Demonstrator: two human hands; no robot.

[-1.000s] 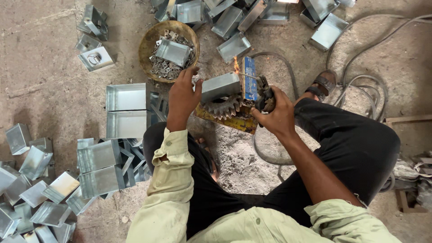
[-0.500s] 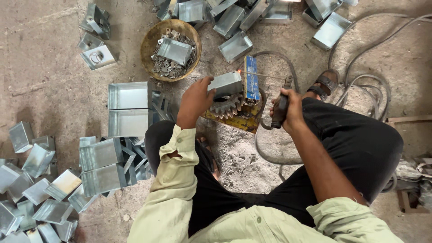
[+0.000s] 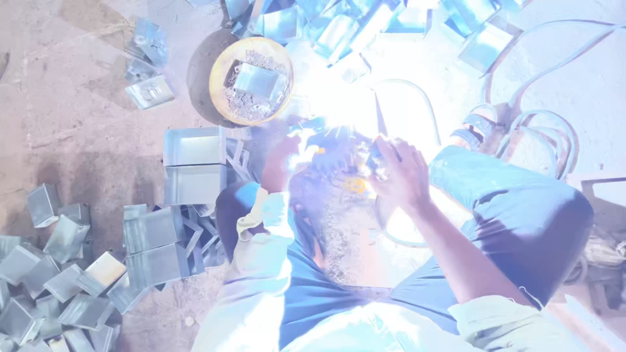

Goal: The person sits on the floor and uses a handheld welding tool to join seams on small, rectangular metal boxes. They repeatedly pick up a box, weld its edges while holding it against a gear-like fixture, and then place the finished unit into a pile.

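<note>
A bright white-blue glare (image 3: 352, 104) filled the upper middle of the frame and washed out the work between the hands. The right hand (image 3: 401, 176), just right of centre, was curled shut around a dark tool handle (image 3: 378, 153) whose tip vanished into the glare. The left hand (image 3: 280, 163), left of centre, reached into the light; whether it clamped anything could not be told, and the piece under it was lost in the brightness. A round yellow bowl (image 3: 251, 81) with a metal box and scraps sat upper left of centre. Folded metal boxes (image 3: 65, 274) lay heaped at lower left, and cables (image 3: 541, 130) looped at the right.
</note>
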